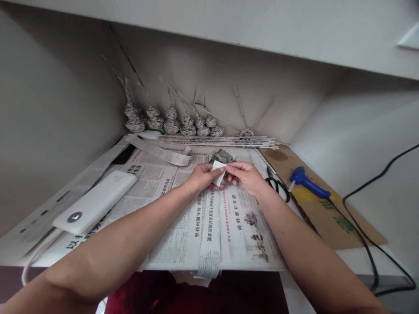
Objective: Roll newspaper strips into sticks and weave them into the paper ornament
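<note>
Paper (pixel 219 178), a small white piece, sits between the two hands, with the left hand (pixel 200 178) at its nine o'clock and the right hand (pixel 246 175) at its three. The left hand grips it, thumb on top and fingers beneath; the right pinches its upper right edge with the fingertips. Just beyond it, at twelve o'clock, lies a grey crumpled bundle (pixel 223 155), and farther off in that direction run thin sticks (pixel 222 142). From the right hand, scissors (pixel 276 183) lie near at three o'clock, with a blue glue gun (pixel 310 185) past them. Newspaper (pixel 183 218) spreads underneath
</note>
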Demonstrator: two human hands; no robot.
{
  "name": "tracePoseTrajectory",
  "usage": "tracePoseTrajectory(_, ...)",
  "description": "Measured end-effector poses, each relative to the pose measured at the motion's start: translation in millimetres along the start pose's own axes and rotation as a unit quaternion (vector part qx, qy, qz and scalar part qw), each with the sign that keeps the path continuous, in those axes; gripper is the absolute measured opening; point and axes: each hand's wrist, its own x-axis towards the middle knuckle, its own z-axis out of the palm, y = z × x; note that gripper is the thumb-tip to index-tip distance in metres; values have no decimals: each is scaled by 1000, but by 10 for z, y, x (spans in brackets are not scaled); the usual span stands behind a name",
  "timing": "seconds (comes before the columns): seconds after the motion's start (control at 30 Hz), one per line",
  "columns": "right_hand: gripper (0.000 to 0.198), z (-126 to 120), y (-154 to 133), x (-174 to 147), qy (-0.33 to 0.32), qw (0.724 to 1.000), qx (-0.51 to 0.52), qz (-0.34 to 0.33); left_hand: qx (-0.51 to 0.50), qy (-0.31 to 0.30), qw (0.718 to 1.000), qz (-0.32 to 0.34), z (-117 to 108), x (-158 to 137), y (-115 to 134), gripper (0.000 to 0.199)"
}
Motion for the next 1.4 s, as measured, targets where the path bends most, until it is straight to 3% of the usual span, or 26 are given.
tracePoseTrajectory(0.27, 30, -9, -6, -7, 5, 999, -32, -15, -4, 7, 1000, 9, 23, -14, -2, 34)
tracePoseTrajectory(0.57, 31, -90, -18, 10, 31, 999, -34, -2, -106, -5, 991, -75, 88, -37, 15, 22)
tracePoseTrajectory(1.0, 34, -83, -10, 5, -3, 999, -38, 25, -2, 8, 999, -35, 69, -19, -43, 33)
tracePoseTrajectory(1.4, 32, 54, 49, 18, 100, 993, -60, -4, 33, 25, 999, -1, 65, 1, -85, 24)
